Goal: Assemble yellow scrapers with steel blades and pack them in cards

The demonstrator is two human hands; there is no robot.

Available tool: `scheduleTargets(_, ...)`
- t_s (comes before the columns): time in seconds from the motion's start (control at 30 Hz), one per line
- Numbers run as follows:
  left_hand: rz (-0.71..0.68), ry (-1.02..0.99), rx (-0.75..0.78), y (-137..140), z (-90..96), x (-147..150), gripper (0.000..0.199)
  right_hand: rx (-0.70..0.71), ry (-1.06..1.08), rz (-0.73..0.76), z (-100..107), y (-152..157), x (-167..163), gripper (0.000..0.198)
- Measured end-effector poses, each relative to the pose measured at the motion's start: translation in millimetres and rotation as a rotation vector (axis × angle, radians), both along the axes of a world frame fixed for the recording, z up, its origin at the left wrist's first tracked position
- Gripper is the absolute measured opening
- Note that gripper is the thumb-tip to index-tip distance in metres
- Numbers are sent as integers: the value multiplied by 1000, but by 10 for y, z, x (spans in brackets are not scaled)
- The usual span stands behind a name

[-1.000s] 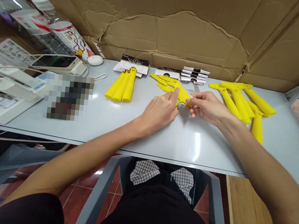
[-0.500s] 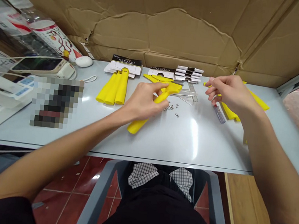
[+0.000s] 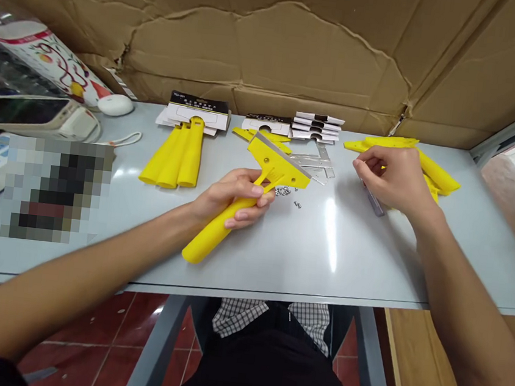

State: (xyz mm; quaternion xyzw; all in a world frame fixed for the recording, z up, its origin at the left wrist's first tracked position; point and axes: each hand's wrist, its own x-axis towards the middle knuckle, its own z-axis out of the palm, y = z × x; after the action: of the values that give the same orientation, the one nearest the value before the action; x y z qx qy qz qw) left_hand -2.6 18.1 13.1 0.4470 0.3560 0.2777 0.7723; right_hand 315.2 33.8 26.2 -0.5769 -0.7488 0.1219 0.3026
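Note:
My left hand (image 3: 238, 200) is wrapped round the handle of a yellow scraper (image 3: 216, 232), whose wide head with a metal blade edge and two holes points up and away. My right hand (image 3: 392, 176), fingers pinched together, is down at a screwdriver (image 3: 376, 204) with a clear purplish handle; the rest of the screwdriver is hidden by the fingers. Small screws (image 3: 283, 191) lie loose just beyond the scraper. Metal blades (image 3: 323, 162) and flat yellow plastic pieces (image 3: 245, 134) lie behind them. More yellow parts (image 3: 439, 172) are partly covered by my right hand.
Yellow handles (image 3: 189, 161) lie side by side at the left, near printed cards (image 3: 196, 113). Folded cards (image 3: 317, 127) are stacked at the back against the cardboard wall (image 3: 299, 56). A phone (image 3: 21, 116), a white mouse (image 3: 116, 104) and a bottle (image 3: 46, 57) stand at the left.
My left hand has turned the scraper so its head faces up, and brought it nearer me. My right hand has lowered to the screwdriver, its fingers closing.

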Motion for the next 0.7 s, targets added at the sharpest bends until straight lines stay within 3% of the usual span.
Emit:
scheduleTargets(0.13, -98, 5, -35, 18, -18, -4, 26, -55, -10, 102, -111, -6, -96, 10)
scheduleTargets(0.33, -80, 19, -37, 39, -40, -10, 28, -107, -74, 336, -308, -82, -395, 13)
scheduleTargets(0.7, -70, -14, -18, 30, -122, 17, 23, -98, -128, 451, -439, -154, -544, 20)
